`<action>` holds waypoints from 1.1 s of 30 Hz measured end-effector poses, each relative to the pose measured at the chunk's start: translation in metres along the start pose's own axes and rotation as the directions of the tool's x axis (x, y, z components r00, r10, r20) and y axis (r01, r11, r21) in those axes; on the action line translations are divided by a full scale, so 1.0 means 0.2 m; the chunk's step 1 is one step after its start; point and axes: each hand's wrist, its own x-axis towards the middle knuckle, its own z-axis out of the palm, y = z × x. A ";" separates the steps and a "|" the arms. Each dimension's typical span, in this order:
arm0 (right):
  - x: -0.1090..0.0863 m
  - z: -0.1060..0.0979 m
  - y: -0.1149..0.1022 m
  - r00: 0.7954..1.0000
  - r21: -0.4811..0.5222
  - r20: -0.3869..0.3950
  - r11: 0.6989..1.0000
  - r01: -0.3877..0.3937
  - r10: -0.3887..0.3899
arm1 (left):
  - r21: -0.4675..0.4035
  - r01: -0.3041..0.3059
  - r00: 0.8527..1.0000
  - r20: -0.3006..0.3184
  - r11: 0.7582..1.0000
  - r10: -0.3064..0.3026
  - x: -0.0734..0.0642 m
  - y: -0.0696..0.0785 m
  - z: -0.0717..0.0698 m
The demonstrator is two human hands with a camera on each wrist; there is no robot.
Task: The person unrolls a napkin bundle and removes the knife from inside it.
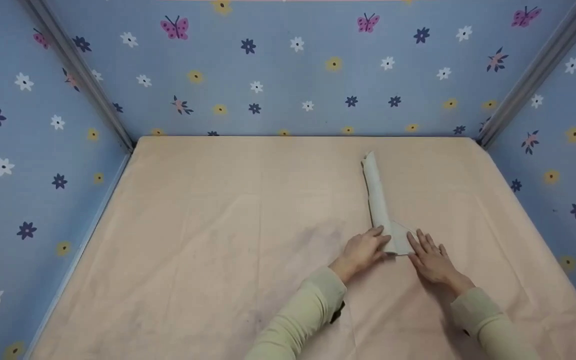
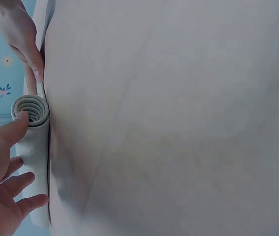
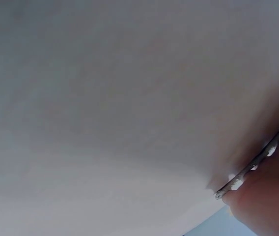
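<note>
A pale grey-green mat, rolled into a long tube [image 1: 378,195], lies on the cloth-covered table with its far end pointing away. Its loose flap [image 1: 401,242] spreads flat to the right of the near end. My left hand [image 1: 362,251] rests on the tube's near end; in the left wrist view its thumb is at the spiral opening and the loosely spread fingers touch the side. On the flap's right edge, my right hand [image 1: 433,261] presses with extended fingers. The right wrist view catches only part of that hand above the mat's thin edge [image 3: 252,164].
A wrinkled peach cloth [image 1: 208,225] covers the table. Blue panels [image 1: 278,70] with flowers and butterflies stand behind it and on both sides. Grey metal posts [image 1: 80,75] join the panels at the two back corners.
</note>
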 end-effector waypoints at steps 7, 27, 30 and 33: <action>0.00 0.00 -0.01 1.000 -0.002 -0.002 1.000 -0.001 0.001 | -0.013 0.003 1.000 -0.021 1.000 -0.003 -0.02 -0.01 -0.01; 0.01 0.00 0.00 1.000 0.010 0.002 1.000 -0.011 0.011 | -0.010 0.054 0.994 -0.090 0.998 -0.055 -0.07 -0.02 0.04; 0.01 0.00 0.00 1.000 0.008 -0.001 1.000 -0.012 0.012 | -0.010 0.061 0.994 -0.095 0.998 -0.062 -0.08 -0.02 0.04; 0.00 0.00 0.00 1.000 0.004 -0.007 1.000 -0.008 0.008 | -0.006 0.065 0.994 -0.093 0.998 -0.065 -0.08 -0.02 0.04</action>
